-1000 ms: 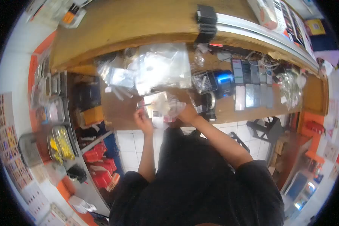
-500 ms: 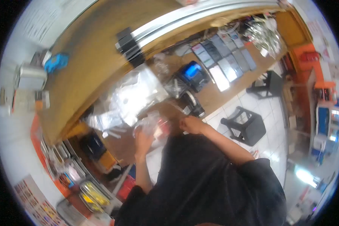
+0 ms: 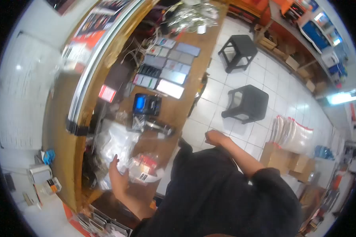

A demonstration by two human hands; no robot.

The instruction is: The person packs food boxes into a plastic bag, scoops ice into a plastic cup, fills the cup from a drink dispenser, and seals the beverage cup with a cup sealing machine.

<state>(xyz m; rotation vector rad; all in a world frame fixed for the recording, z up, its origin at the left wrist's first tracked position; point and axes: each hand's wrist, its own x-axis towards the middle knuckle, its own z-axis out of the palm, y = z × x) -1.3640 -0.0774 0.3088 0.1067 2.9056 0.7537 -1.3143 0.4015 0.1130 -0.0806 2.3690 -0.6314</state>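
My left hand (image 3: 118, 178) is over the near end of the wooden worktable, thumb and forefinger apart, with nothing seen in it. Just beyond its fingers lies a pile of clear plastic bags (image 3: 116, 144). To its right is a clear plastic packet (image 3: 146, 164) with red and white contents and a barcode label. My right hand (image 3: 217, 138) is out past the table edge, above the tiled floor, its fingers curled. What it holds, if anything, is hidden.
A black device with a blue screen (image 3: 146, 104) stands beyond the bags. Several phones (image 3: 162, 71) lie in rows farther along the table. Black stools (image 3: 247, 103) stand on the tiles to the right. White sacks (image 3: 290, 134) and cardboard boxes (image 3: 283, 156) are farther right.
The view has swung to the right. My left hand has come off the clear packet, which now lies on the table. My right hand has moved away from the table edge.
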